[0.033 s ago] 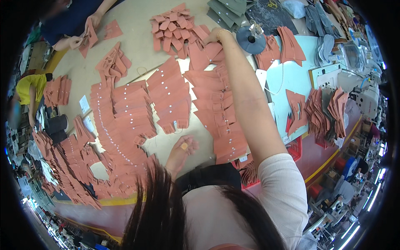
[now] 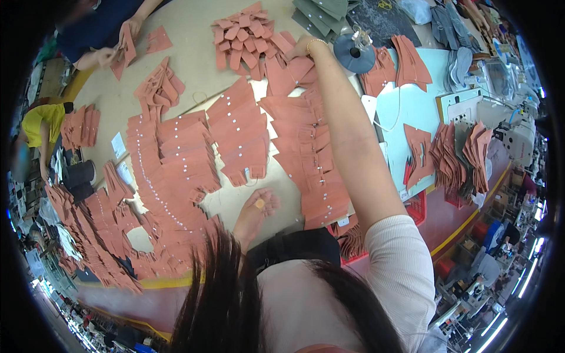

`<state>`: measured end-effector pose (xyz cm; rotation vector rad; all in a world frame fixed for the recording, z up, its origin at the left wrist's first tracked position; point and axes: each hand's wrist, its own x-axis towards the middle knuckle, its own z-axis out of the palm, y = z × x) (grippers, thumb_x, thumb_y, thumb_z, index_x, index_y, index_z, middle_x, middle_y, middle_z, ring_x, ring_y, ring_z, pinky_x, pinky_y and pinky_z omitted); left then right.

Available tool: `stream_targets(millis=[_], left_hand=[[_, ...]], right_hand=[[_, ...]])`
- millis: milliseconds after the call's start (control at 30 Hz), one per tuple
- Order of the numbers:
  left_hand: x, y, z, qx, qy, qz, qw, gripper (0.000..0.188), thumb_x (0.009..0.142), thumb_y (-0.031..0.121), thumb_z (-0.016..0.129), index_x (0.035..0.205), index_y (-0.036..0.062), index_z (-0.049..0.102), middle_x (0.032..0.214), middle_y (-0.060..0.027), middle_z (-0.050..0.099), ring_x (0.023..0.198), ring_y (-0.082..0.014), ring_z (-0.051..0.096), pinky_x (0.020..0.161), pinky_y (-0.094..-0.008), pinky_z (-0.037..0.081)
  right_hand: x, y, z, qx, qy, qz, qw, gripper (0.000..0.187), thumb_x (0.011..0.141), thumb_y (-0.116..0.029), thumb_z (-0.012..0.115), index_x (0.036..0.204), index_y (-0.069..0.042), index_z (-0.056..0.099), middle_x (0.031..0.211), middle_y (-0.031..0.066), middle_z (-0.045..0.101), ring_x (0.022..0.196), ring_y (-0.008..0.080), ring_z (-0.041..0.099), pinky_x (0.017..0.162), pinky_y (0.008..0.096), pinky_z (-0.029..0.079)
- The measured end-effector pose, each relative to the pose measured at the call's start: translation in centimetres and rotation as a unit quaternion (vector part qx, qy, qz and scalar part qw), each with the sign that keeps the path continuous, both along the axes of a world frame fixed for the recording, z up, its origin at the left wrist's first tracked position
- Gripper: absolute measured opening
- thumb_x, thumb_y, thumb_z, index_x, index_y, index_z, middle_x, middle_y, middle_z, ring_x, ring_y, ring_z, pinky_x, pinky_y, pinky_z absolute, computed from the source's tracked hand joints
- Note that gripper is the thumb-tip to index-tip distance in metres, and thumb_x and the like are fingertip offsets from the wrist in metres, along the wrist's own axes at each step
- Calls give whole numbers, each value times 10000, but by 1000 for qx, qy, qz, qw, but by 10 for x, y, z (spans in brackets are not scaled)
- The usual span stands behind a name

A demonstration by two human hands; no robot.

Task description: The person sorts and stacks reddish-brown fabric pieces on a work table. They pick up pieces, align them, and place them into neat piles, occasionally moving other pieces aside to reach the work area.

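My right arm stretches across the table, and my right hand (image 2: 303, 47) is at the edge of a pile of small salmon-coloured fabric pieces (image 2: 244, 38). Its fingers are bent down, closed on a fabric piece (image 2: 282, 42) there; the fingertips are partly hidden. Close to my body, my left hand (image 2: 262, 206) is turned palm up with loosely parted fingers. A small yellowish patch (image 2: 259, 203) shows on it; what it is I cannot make out. Between the hands lie overlapping rows of salmon fabric panels (image 2: 238, 126) with small white stickers. Another such row (image 2: 321, 182) runs beside my right forearm.
Across the table another person's hands (image 2: 126, 44) hold a salmon piece. A dark round spool base (image 2: 354, 59) stands next to my right wrist. On the right are a pale blue tabletop (image 2: 391, 115), hanging bundles (image 2: 450, 156) and a sewing machine (image 2: 518, 141). Grey-green pieces (image 2: 318, 16) lie at the back.
Both my hands stay in nearly the same place. The other person's hands have shifted slightly around their salmon piece.
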<state>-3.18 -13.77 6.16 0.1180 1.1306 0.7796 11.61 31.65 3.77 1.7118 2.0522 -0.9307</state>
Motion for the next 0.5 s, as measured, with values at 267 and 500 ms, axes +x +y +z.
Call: stream_targets(millis=[267,500], left_hand=[[0,1,4,38,25,-1,999,332,1014,267,458,1253,43,506,1079,-90,609,973,-180,595,832,-301,450],[-7,1,13,54,43,-8,998,351,1015,309,451,1247,52,506,1120,-101,600,1011,-191,591,860,-321,447]], right_hand=[[-17,-23,2,105,65,-44,991,1017,484,-410,835,1351,-69,427,1294,196,545,1163,327,570,921,413,506],[-21,-98,73,373,112,-7,921,715,639,-253,779,1279,-112,493,1147,163,550,1034,383,579,860,461,492]])
